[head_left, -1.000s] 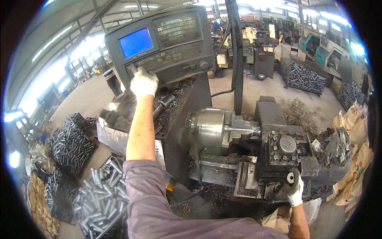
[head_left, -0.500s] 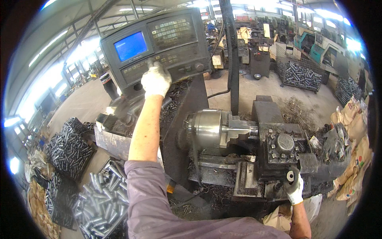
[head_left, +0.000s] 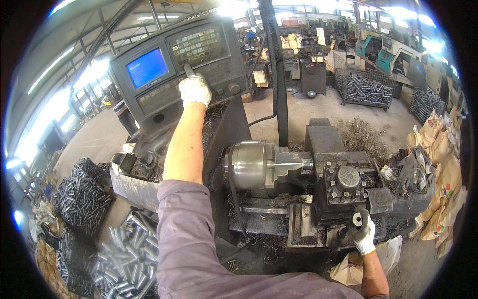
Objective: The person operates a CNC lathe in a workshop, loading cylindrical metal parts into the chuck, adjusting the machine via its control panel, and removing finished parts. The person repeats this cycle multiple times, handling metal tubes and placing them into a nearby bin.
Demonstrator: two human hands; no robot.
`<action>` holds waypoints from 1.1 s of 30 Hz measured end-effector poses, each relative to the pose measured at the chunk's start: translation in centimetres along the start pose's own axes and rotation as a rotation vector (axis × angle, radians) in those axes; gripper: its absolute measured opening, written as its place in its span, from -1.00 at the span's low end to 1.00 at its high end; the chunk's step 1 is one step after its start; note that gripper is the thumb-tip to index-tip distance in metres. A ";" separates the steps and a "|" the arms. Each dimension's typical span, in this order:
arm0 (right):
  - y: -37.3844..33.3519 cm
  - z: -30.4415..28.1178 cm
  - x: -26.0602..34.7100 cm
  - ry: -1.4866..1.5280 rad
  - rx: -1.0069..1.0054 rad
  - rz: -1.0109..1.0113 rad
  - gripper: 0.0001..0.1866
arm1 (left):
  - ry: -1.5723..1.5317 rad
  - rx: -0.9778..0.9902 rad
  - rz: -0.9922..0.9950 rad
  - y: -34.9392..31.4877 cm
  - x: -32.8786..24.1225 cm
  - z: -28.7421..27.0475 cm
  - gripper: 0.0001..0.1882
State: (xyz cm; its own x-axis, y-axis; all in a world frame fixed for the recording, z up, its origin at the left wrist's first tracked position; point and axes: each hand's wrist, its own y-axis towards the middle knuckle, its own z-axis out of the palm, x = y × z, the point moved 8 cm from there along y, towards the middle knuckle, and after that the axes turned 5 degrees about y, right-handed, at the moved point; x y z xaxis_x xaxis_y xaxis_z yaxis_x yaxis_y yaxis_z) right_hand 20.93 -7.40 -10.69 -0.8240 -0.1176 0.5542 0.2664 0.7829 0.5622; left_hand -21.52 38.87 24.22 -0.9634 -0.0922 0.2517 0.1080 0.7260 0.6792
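My left hand (head_left: 194, 90), in a white glove, is raised to the grey control panel (head_left: 149, 97). Its darkened index finger is stretched onto the panel just below the keypad (head_left: 198, 46); the other fingers are curled and hold nothing. To the right of the panel's lit blue screen (head_left: 147, 67) is that keypad. My right hand (head_left: 364, 236), gloved with dark-stained fingers, is closed around what looks like a metal tube (head_left: 357, 219), seen end-on as a pale ring. It is just below the lathe's tool post (head_left: 348, 178). A shiny chuck (head_left: 249, 162) grips a metal workpiece (head_left: 304, 163).
Loose metal tubes (head_left: 127, 261) fill a container at lower left, with a darker heap (head_left: 84, 194) behind. A wire basket (head_left: 368, 92) of parts stands beyond the lathe. A dark post (head_left: 279, 74) rises behind the chuck. Metal shavings (head_left: 363, 137) and brown paper sacks (head_left: 443, 169) are at right.
The view has shifted, so the lathe and panel appear farther left. My left index finger is now stretched out clearly near the keypad. My right hand keeps its grip below the tool post.
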 end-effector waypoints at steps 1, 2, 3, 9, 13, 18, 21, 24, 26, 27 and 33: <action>0.0 0.0 0.0 0.001 0.004 0.005 -0.21 | 0.035 0.018 0.006 -0.1 -0.2 -0.1 -0.47; 0.0 0.0 0.0 -0.013 0.005 0.016 -0.21 | 0.070 0.034 0.013 -0.3 -0.5 -0.5 -0.47; 0.0 -0.1 0.1 0.002 0.002 0.006 -0.22 | -0.016 0.008 -0.009 -0.7 -0.7 -1.3 -0.49; 0.1 -0.2 0.2 0.023 -0.010 -0.006 -0.27 | -0.498 -0.101 0.061 -10.8 -5.6 -7.2 -0.64; 0.4 -1.1 0.8 0.035 0.000 0.000 -0.31 | -1.068 -0.196 0.337 -26.4 -9.7 -9.7 -0.82; 1.3 -8.9 2.0 0.048 -0.179 0.016 -0.49 | -1.303 0.860 0.181 -49.4 -13.2 2.8 -0.71; 1.9 -16.0 0.2 0.015 -0.401 0.289 -0.62 | -1.095 1.158 -0.274 -63.4 -8.7 11.7 -0.61; 2.1 -23.3 -1.2 -0.002 -0.542 0.438 -0.57 | 0.027 1.261 0.559 -73.1 -3.3 18.2 -0.43; 5.1 -25.7 -1.4 -0.113 -0.670 0.178 -0.49 | 0.438 1.370 0.616 -76.5 2.4 21.9 -0.37; 6.7 -25.7 -2.8 -0.107 -0.681 0.167 -0.53 | 0.567 1.365 0.581 -76.9 4.9 23.0 -0.38; 15.4 -17.9 -14.7 -0.199 -0.471 0.055 -0.62 | 0.546 1.031 0.272 -70.9 10.3 24.9 -0.44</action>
State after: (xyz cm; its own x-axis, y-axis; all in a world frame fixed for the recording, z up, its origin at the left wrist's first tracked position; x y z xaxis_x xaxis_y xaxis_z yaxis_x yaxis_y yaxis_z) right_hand 46.07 -4.51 0.79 -0.8693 0.0706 0.4892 0.4709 0.4191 0.7763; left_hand -45.15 3.40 -38.52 -0.6812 0.0531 0.7302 -0.1957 0.9478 -0.2516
